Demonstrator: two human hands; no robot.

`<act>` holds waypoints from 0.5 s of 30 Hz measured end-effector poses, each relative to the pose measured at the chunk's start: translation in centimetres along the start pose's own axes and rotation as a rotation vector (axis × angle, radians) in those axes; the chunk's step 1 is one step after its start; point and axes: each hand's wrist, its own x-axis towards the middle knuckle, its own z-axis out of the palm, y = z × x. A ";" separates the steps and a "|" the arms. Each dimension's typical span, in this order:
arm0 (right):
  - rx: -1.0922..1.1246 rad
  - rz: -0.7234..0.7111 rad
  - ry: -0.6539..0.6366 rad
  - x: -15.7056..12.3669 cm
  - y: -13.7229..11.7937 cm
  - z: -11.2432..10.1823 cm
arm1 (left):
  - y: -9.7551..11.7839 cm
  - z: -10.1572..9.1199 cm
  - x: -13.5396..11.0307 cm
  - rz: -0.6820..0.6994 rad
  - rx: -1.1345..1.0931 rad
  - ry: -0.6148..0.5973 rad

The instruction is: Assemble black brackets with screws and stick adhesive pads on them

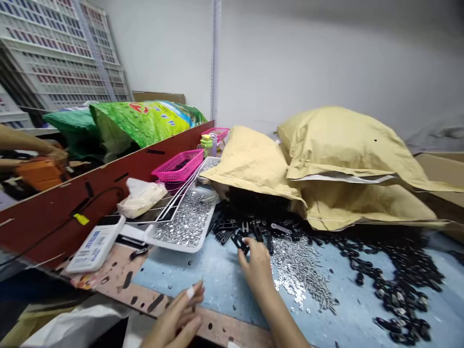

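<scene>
My right hand [256,266] reaches to the near edge of a dark heap, thumb and fingers closed on a small black slotted piece [239,242]. More black slotted strips [226,232] lie around it. Beside this hand spread silver screws [311,270] and small silver washers [290,282], loose on the blue work surface [217,275]. Closer to me, by the table's front edge, my left hand [177,316] is loosely curled, its thumb apart from the fingers, with nothing visible in it. A white covering shows on a fingertip of each hand.
A clear tray [183,222] of small silver parts stands left, near a white scale-like device [96,244] and a pink basket [179,166]. Yellow sacks [337,145] line the back. Black assembled pieces [398,275] cover the right. Beyond a red partition [108,188], another person's hand [54,151] shows.
</scene>
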 end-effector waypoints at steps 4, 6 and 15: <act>0.081 -0.094 -0.105 -3.7 -0.6 -3.4 | 3.9 8.1 6.5 -0.069 -0.299 -0.146; 0.077 -0.024 -0.079 -4.4 2.3 -5.8 | 4.5 10.5 8.3 -0.094 -0.351 -0.208; -0.218 0.581 0.352 -3.9 20.5 -16.4 | 2.9 14.8 7.9 -0.150 -0.058 -0.665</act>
